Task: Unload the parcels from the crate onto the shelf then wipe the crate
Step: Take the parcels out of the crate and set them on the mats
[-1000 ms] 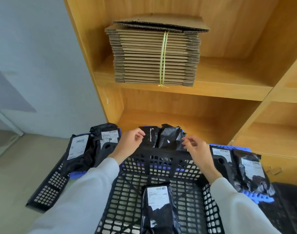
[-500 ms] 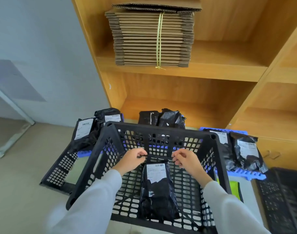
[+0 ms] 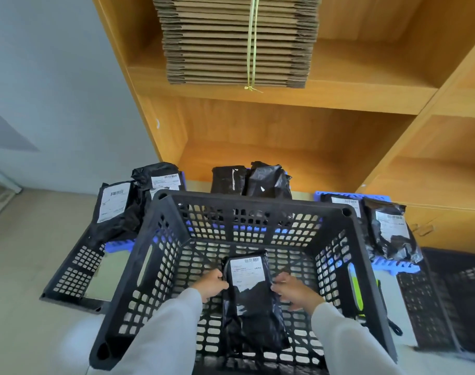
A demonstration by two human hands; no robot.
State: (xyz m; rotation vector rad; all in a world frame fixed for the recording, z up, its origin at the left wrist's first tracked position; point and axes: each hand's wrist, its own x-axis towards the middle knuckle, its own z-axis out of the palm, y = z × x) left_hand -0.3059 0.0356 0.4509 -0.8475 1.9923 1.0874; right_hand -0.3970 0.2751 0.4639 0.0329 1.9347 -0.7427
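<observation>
A black lattice crate (image 3: 252,204) stands in front of me. One black parcel (image 3: 251,301) with a white label lies on its floor. My left hand (image 3: 212,284) grips the parcel's left edge and my right hand (image 3: 294,290) grips its right edge, both down inside the crate. Two black parcels (image 3: 251,181) stand on the bottom shelf (image 3: 325,169) of the wooden unit behind the crate.
More labelled black parcels lie on a blue tray at left (image 3: 117,207) and at right (image 3: 387,231). A flat black crate panel (image 3: 74,272) lies on the floor at left, another dark crate (image 3: 447,301) at right. A tied cardboard stack (image 3: 239,41) fills the upper shelf.
My hands came back from the shelf, dropped into the crate and took hold of the parcel's two sides. My view has tilted down.
</observation>
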